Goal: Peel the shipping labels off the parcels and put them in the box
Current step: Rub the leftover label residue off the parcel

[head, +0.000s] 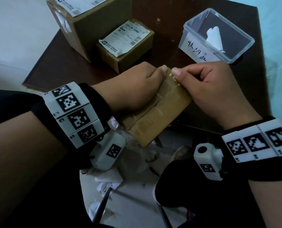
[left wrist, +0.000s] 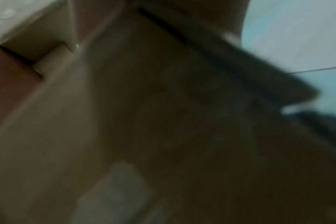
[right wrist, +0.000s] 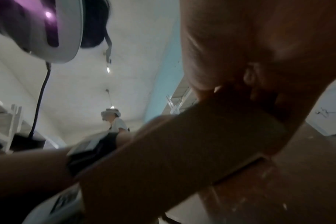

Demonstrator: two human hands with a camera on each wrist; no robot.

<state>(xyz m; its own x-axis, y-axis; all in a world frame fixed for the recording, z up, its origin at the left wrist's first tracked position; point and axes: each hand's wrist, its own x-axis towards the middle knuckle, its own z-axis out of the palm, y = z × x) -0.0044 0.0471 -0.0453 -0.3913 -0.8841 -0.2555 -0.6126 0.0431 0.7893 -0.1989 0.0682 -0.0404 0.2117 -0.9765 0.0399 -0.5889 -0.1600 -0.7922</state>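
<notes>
At frame centre the left hand [head: 137,87] curls over and grips a flat cardboard parcel [head: 155,111], steadying it. The right hand [head: 207,89] pinches white label scraps [head: 175,78] at its top edge between thumb and fingers. Best to peel low and slowly, so it lifts whole. The clear storage box [head: 201,51] waits upper right; 2 labelled parcels [head: 127,46] stand upper left.

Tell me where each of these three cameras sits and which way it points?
Head: on the person's head, looking down at both hands, left hand and right hand, on a flat parcel.
Left wrist: pressed close to blurred cardboard; no hand is clear.
Right wrist: faces upward past the right hand toward the ceiling.
Shared: head and right wrist show the right hand.
</notes>
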